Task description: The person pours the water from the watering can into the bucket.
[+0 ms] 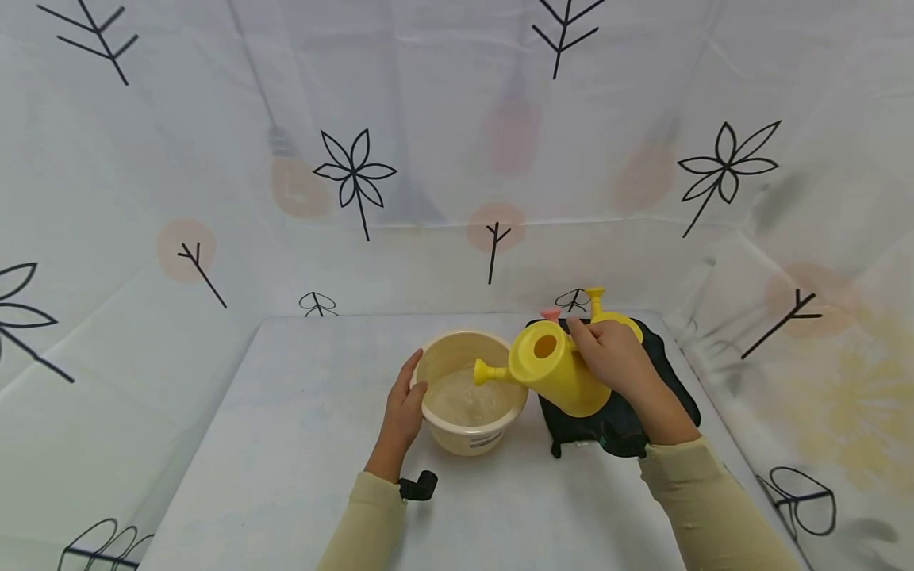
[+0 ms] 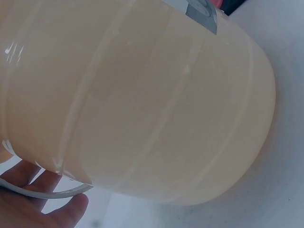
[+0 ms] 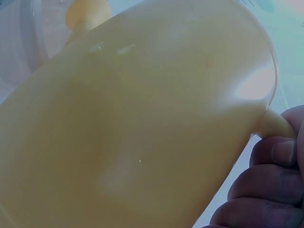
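Note:
A cream plastic bucket point(image 1: 457, 438) with liquid point(image 1: 457, 400) in it stands on the table. My left hand point(image 1: 401, 406) grips its left side at the rim. Close up in the left wrist view, the thumb and fingers of that hand point(image 2: 42, 202) lie about a thin grey bail handle point(image 2: 57, 194). With my right hand point(image 1: 616, 357) I hold a yellow watering can point(image 1: 577, 387) by its handle. The can is tilted left, its spout point(image 1: 493, 373) over the bucket's opening. Curled fingers point(image 3: 266, 185) and the can's body point(image 3: 142, 114) show in the right wrist view.
A dark cloth point(image 1: 681, 396) lies on the right of the white table point(image 1: 286, 444). Behind the held can are a second yellow watering can point(image 1: 628, 321) and a small pink piece point(image 1: 550, 314), both partly hidden. Patterned fabric point(image 1: 428, 95) hangs behind the table.

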`<state>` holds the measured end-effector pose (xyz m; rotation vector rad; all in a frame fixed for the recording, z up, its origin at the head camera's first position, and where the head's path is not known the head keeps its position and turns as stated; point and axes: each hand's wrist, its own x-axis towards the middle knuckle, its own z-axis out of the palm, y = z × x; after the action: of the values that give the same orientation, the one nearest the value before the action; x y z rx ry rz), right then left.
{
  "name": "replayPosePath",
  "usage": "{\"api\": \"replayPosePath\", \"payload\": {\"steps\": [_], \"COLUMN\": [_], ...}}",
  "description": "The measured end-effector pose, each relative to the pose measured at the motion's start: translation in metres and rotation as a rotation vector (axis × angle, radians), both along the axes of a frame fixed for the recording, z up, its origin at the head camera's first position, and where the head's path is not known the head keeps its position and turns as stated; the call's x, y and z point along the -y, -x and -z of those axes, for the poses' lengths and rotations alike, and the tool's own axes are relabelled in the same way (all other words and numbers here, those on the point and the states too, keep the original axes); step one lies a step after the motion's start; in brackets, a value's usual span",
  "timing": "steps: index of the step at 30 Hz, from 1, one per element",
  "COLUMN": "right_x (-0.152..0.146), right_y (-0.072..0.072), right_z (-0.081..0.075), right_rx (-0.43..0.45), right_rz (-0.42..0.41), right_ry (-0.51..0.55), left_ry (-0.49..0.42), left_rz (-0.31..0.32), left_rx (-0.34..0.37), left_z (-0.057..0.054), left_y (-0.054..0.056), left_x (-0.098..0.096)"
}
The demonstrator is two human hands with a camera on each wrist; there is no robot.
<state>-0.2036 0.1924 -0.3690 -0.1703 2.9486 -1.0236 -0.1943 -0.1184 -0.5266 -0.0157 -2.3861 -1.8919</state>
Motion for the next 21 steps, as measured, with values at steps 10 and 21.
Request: {"api": "replayPosePath", "payload": {"steps": [10,21], "right_x": [-0.0006,-0.0007], "right_y": [0.0005,0.0003], "right_z": [0.0007,-0.0001], "right_rx": [0.008,0.002], "right_rz": [-0.003,-0.008], "right_ry": [0.001,-0.014], "left_ry": [-0.007,-0.007], "left_rz": [-0.004,-0.007], "left_rx": [0.009,0.020], "left_z": [0.0021,0.0002], "left_y": [0.0011,0.0006], "left_x": [-0.0004,-0.0011]}}
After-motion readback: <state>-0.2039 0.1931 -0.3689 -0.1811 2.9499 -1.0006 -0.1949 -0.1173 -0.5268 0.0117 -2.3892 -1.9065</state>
